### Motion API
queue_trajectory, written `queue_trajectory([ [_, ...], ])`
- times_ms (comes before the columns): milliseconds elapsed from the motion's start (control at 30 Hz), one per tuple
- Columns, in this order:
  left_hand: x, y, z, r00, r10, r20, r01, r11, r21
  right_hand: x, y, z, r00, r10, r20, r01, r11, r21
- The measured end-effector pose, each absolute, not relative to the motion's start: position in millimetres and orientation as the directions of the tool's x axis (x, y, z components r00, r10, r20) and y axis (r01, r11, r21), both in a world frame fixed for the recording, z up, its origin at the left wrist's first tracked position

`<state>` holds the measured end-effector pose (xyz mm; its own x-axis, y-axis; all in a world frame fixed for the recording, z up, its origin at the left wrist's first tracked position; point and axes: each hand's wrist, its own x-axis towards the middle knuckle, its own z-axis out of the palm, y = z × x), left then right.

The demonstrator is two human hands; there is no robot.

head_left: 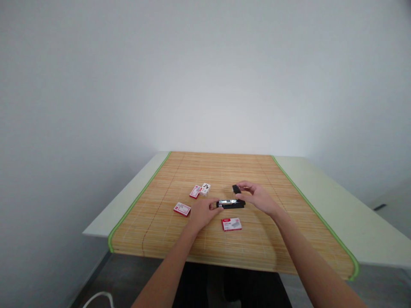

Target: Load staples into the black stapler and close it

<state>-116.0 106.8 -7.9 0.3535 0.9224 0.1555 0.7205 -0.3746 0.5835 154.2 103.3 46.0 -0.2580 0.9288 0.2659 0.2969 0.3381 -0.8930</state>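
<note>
A black stapler lies on the bamboo mat with its lid lifted, baring the shiny metal staple channel. My left hand is closed, thumb and fingers gripping the stapler's left end. At the other end, my right hand pinches the raised black lid between thumb and fingers. Just in front of the stapler lies a red-and-white staple box. Another red-and-white box rests left of my left hand. Whether staples sit in the channel is too small to tell.
Behind my left hand, a red-and-white box touches a small white box. A green-edged bamboo mat covers the middle of the white table. The wall stands behind it. A white cable shows at lower left.
</note>
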Motion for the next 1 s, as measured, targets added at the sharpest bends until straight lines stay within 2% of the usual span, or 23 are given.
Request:
queue_trajectory([
  [167, -116, 109, -10, 0.376, 0.916, 0.142, 0.715, -0.384, 0.584, 118, 111, 41, -0.467, 0.837, 0.286, 0.481, 0.512, -0.712],
  [433, -116, 108, -11, 0.378, 0.914, 0.147, 0.726, -0.391, 0.566, 123, 106, 22, -0.458, 0.823, 0.336, 0.576, 0.563, -0.593],
  [567, -115, 108, -9, 0.367, 0.918, 0.147, 0.731, -0.383, 0.565, 149, 92, -2, -0.333, 0.884, 0.329, 0.623, 0.468, -0.627],
  [700, -112, 104, -8, 0.339, 0.927, 0.162, 0.736, -0.368, 0.568, 167, 82, -19, -0.238, 0.906, 0.351, 0.598, 0.421, -0.682],
  [800, -111, 97, -7, 0.320, 0.929, 0.186, 0.726, -0.367, 0.582, 170, 81, -22, -0.237, 0.911, 0.337, 0.579, 0.410, -0.705],
  [867, -114, 91, -3, 0.287, 0.924, 0.254, 0.724, -0.383, 0.574, 169, 81, -20, -0.251, 0.911, 0.328, 0.566, 0.413, -0.713],
  [933, -121, 90, 4, 0.262, 0.886, 0.382, 0.748, -0.436, 0.500, 169, 81, -19, -0.252, 0.910, 0.328, 0.561, 0.414, -0.717],
  [1000, -131, 95, 12, 0.287, 0.825, 0.487, 0.791, -0.491, 0.365, 168, 80, -17, -0.249, 0.912, 0.325, 0.561, 0.410, -0.720],
])
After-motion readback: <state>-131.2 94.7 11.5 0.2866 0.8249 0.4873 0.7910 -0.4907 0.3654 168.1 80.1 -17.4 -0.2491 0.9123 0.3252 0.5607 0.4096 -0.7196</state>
